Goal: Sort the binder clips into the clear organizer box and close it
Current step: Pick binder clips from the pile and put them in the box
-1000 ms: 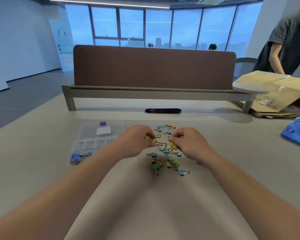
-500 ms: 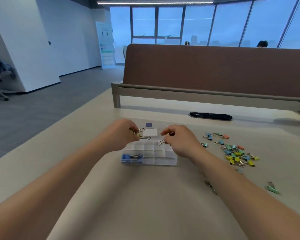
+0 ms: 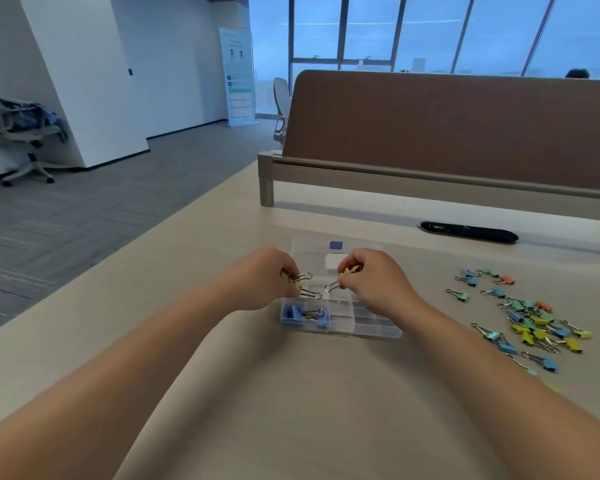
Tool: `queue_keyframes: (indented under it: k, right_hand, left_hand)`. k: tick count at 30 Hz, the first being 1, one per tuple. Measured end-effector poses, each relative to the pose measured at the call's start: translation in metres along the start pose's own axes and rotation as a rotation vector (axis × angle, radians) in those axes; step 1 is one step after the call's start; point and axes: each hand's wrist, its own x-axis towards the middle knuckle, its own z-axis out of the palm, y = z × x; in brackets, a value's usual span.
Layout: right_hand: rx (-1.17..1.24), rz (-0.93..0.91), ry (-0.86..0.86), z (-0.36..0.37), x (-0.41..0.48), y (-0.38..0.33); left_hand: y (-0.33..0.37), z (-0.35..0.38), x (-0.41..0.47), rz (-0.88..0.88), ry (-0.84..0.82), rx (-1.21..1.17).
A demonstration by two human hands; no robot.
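My left grip [image 3: 264, 278] is clenching on small yellow binder clips [image 3: 297, 281]. I am judging there are two from the wire handles poking out. It is hovering over the left edge of the clear plastic organizer box [image 3: 374, 330], which is lying open on the pale beige worktop [image 3: 291, 410]. In its near-left compartment, dark blue binder clips [image 3: 305, 315] are sitting sorted, and the other compartments I can see are looking bare. My right grip [image 3: 378, 282] is pinching one more yellow clip [image 3: 342, 278] above the middle of the box. Well apart to the right, a loose heap of blue, green, yellow and orange binder clips [image 3: 534, 323] is waiting. So I am judging the job barely begun: blue is in and yellow is going in, leaving most of the heap and the lid.

Far left, a grey office chair [image 3: 21, 133] is standing on the floor. Behind the box, a black oval cable slot [image 3: 468, 232] and a brown divider panel [image 3: 447, 126] are sitting clear of my reach. Nothing is lying between heap and box.
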Motion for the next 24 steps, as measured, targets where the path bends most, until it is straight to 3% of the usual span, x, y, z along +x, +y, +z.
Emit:
queue_keyframes:
  k: [24]
  right_hand:
    - [-0.035, -0.067, 0.025, 0.0076, 0.0023, -0.0011]
  left_hand:
    - [-0.0013, 0.0031, -0.0017, 0.032, -0.027, 0.037]
